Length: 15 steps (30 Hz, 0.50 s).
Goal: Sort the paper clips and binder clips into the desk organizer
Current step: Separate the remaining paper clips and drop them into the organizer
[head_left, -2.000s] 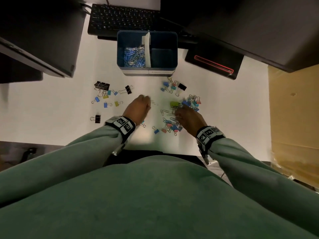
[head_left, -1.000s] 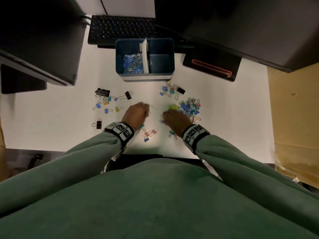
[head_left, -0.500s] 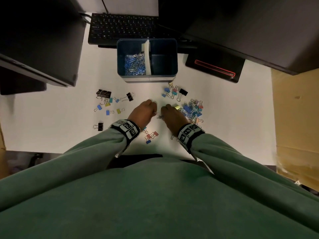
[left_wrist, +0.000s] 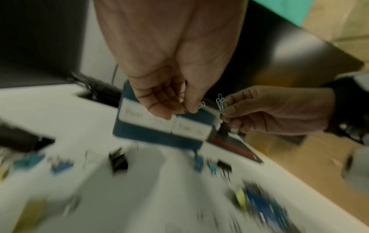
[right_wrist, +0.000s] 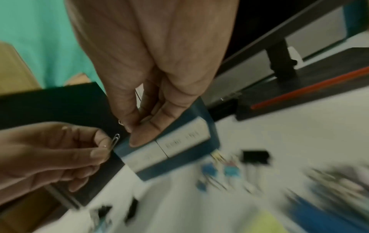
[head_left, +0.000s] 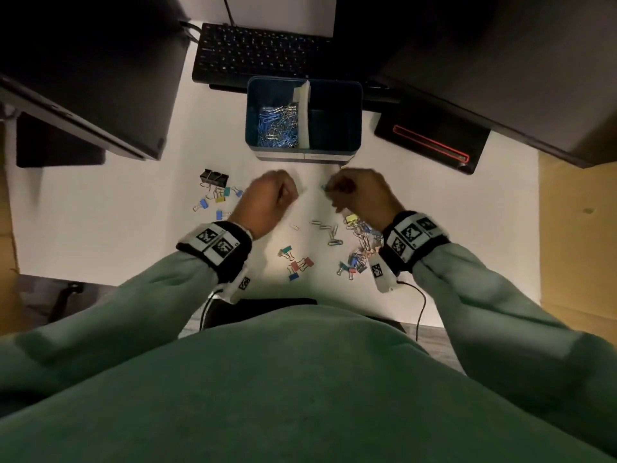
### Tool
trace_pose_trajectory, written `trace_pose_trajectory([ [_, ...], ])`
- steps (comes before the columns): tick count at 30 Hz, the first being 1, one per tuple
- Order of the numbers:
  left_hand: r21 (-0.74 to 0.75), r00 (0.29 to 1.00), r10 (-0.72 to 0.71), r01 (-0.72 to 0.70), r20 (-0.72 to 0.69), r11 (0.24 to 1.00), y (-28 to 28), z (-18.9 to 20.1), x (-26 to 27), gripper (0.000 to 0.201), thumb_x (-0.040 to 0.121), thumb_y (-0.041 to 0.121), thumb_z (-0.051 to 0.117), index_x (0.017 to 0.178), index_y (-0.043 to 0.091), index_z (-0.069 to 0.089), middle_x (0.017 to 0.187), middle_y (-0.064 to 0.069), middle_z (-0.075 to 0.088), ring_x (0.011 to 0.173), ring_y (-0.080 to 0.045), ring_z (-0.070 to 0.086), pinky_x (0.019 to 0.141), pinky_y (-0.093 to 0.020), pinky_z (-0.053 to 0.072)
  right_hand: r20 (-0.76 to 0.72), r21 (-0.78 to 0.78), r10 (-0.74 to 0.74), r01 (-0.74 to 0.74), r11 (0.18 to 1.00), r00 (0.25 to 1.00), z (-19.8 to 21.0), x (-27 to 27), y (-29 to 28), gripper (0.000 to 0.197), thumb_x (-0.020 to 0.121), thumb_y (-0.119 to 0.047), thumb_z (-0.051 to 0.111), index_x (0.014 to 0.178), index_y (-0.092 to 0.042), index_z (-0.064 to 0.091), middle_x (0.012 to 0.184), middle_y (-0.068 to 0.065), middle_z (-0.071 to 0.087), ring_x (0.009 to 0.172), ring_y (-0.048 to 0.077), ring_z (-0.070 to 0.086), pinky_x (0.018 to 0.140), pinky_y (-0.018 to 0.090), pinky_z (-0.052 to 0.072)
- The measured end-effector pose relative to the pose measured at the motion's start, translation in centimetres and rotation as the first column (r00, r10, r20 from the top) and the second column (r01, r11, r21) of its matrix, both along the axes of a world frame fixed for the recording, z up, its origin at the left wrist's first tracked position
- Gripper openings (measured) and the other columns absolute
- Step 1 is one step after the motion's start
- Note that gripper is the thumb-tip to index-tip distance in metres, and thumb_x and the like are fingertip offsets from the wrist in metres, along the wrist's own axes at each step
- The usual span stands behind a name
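Hands raised above the white desk (head_left: 100, 208), just near of the blue desk organizer (head_left: 303, 152). Your left hand (head_left: 267, 202) pinches a silver paper clip (right_wrist: 115, 140); your right hand (head_left: 362, 195) pinches a small bunch of paper clips (left_wrist: 220, 103). More paper clips fill the organizer's left compartment. Binder clips (head_left: 297, 262) lie scattered on the desk near your wrists.

White desk (head_left: 100, 208), scattered clips (head_left: 362, 240), organizer (head_left: 302, 155)
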<state>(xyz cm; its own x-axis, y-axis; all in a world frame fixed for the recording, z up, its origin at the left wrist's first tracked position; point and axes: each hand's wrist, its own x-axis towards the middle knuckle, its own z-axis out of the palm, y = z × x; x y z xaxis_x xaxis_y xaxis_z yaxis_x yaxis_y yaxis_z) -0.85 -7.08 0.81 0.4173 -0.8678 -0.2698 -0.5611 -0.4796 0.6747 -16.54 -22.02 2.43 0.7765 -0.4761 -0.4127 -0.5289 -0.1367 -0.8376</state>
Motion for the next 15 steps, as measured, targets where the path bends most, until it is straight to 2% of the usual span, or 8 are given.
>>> trace_pose_trajectory([
  [1, -0.055, 0.996, 0.083, -0.084, -0.012, 0.995, -0.6, 1.1, 1.1, 0.007, 0.093, 0.006, 0.054, 0.089, 0.01, 0.06, 0.086, 0.004, 0.061, 0.072, 0.0, 0.055, 0.065, -0.006, 0.042, 0.05, 0.014, -0.059, 0.058, 0.998, 0.997, 1.1, 1.4, -0.5, 0.008, 0.086, -0.011, 0.069, 0.092, -0.005, 0.068, 0.078, 0.007, 0.07, 0.065, 0.015, 0.067, 0.063, 0.027, 0.059],
  [3, -0.127, 0.978, 0.207, -0.206, -0.007, 0.97, -2.2, 2.6, 3.3, 0.008, 0.093, 0.007, 0.054, 0.09, 0.009, 0.061, 0.086, 0.004, 0.064, 0.074, -0.003, 0.058, 0.068, -0.006, 0.043, 0.121, -0.017, -0.125, 0.128, 0.992, 0.985, 2.7, 4.9, -1.5, 0.009, 0.086, -0.009, 0.069, 0.092, -0.003, 0.068, 0.077, 0.004, 0.069, 0.066, 0.012, 0.066, 0.063, 0.026, 0.059],
  [5, -0.159, 0.966, 0.259, -0.253, 0.018, 0.954, -4.1, 3.2, 5.1, 0.011, 0.088, 0.003, 0.053, 0.09, 0.006, 0.063, 0.089, -0.004, 0.068, 0.078, -0.011, 0.061, 0.075, -0.016, 0.049, 0.133, -0.17, -0.093, 0.115, 0.979, 0.987, 3.4, 8.9, -2.0, 0.008, 0.086, -0.01, 0.066, 0.09, -0.003, 0.069, 0.077, 0.003, 0.069, 0.07, 0.013, 0.066, 0.068, 0.031, 0.059],
  [7, -0.138, 0.959, 0.272, -0.26, 0.075, 0.956, -5.2, 3.2, 6.0, 0.011, 0.085, 0.004, 0.058, 0.095, 0.005, 0.062, 0.096, -0.01, 0.066, 0.082, -0.015, 0.057, 0.081, -0.024, 0.048, 0.022, -0.306, -0.006, 0.013, 0.952, 1.0, 3.5, 12.0, -2.1, 0.013, 0.088, -0.009, 0.06, 0.092, -0.002, 0.07, 0.087, 0.01, 0.071, 0.079, 0.021, 0.068, 0.074, 0.034, 0.056],
  [9, -0.12, 0.947, 0.282, -0.265, 0.156, 0.957, -5.1, 2.6, 5.8, 0.014, 0.085, 0.008, 0.062, 0.1, 0.008, 0.06, 0.102, -0.008, 0.058, 0.085, -0.013, 0.051, 0.079, -0.023, 0.04, -0.12, -0.375, 0.074, -0.114, 0.92, 0.99, 3.5, 13.0, -2.1, 0.018, 0.09, -0.012, 0.059, 0.104, -0.004, 0.067, 0.1, 0.01, 0.069, 0.088, 0.022, 0.065, 0.077, 0.03, 0.052],
  [11, -0.131, 0.956, 0.235, -0.214, 0.174, 0.968, -3.5, 1.4, 4.4, 0.008, 0.087, 0.008, 0.059, 0.094, 0.012, 0.059, 0.1, -0.004, 0.057, 0.083, -0.013, 0.054, 0.078, -0.024, 0.043, -0.124, -0.446, 0.156, -0.196, 0.873, 0.98, 3.5, 11.2, -1.8, 0.019, 0.09, -0.012, 0.06, 0.105, -0.001, 0.063, 0.104, 0.013, 0.066, 0.093, 0.025, 0.062, 0.079, 0.03, 0.049],
  [13, -0.054, 0.981, 0.1, -0.092, 0.168, 0.994, -0.8, -0.9, 2.2, 0.008, 0.087, 0.009, 0.06, 0.091, 0.015, 0.061, 0.097, -0.004, 0.06, 0.084, -0.018, 0.06, 0.079, -0.031, 0.049, -0.154, -0.471, 0.243, -0.287, 0.834, 0.958, 2.3, 7.4, -1.0, 0.014, 0.09, -0.016, 0.061, 0.097, -0.004, 0.062, 0.099, 0.014, 0.064, 0.091, 0.027, 0.06, 0.077, 0.032, 0.046],
  [15, 0.094, 0.983, -0.083, 0.069, 0.163, 0.993, 1.8, -3.3, -0.2, 0.016, 0.087, 0.012, 0.064, 0.103, 0.015, 0.063, 0.11, -0.007, 0.06, 0.095, -0.023, 0.062, 0.084, -0.033, 0.051, -0.306, -0.386, 0.298, -0.404, 0.83, 0.904, 0.1, 2.4, 0.4, 0.019, 0.09, -0.023, 0.063, 0.1, -0.008, 0.06, 0.101, 0.011, 0.062, 0.093, 0.027, 0.058, 0.076, 0.031, 0.043],
])
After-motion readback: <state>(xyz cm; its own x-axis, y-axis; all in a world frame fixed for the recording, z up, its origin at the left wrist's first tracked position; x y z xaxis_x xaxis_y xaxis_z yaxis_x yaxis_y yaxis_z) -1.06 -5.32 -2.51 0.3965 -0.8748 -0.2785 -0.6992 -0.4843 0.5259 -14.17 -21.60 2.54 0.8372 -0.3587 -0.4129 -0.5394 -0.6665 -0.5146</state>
